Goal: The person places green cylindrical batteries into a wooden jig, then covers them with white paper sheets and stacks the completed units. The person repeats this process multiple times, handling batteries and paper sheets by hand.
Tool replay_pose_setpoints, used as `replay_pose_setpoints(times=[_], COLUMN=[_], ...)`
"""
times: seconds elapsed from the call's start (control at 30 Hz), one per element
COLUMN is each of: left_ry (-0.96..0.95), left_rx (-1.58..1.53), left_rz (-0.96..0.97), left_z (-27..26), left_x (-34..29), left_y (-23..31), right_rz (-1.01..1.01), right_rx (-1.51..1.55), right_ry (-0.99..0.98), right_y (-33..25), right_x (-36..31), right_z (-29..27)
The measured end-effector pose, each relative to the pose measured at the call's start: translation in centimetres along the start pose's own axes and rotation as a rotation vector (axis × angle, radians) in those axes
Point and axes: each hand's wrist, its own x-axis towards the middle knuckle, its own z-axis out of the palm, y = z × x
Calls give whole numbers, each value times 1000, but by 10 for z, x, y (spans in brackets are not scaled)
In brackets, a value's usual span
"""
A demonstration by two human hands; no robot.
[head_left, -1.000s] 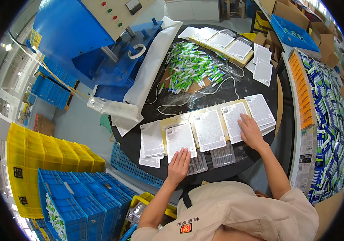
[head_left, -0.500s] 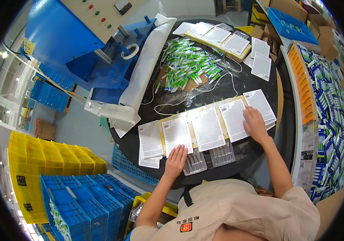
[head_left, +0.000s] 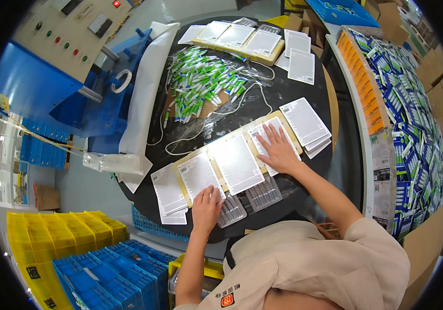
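Observation:
A yellow tray [head_left: 182, 187] lies slantwise across the near part of the round black table, with three white printed backing cards on it. My right hand [head_left: 279, 153] rests open, fingers spread, on the right card [head_left: 257, 138]. The middle card [head_left: 238, 164] lies untouched. At the lower edge of the left card [head_left: 195, 175] my left hand [head_left: 207, 207] lies with its fingers out, holding nothing. Clear ribbed blister shells [head_left: 231, 211] stick out below the tray. Loose card stacks flank it: a left stack [head_left: 165, 187] and a right stack [head_left: 305, 123].
Behind lies a pile of green-and-white tubes [head_left: 200, 80], with a white cord [head_left: 242, 111] nearby. A second yellow tray [head_left: 239, 49] with cards sits at the far edge. A blue machine [head_left: 40, 88] stands left, crates [head_left: 113, 274] lower left, packed blister packs [head_left: 412, 139] right.
My right hand has moved from the right card's outer edge onto its face, fingers spreading. The left hand stays by the left card's lower edge. The whole view has shifted.

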Motion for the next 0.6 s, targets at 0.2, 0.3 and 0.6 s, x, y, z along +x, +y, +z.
replay_pose_setpoints(times=[0.2,0.3,0.6], left_ry=[-35,-84,633], left_rx=[-26,-46,-965], left_rz=[-34,-51,-939], left_z=[1,-6,-26], left_x=[13,21,-46], left_y=[8,2,-11], right_rz=[69,-2,1372], right_rx=[7,112,892], right_ry=[5,-24,491], right_y=[-5,8,302], right_x=[9,26,-40], right_z=[1,-20,22])
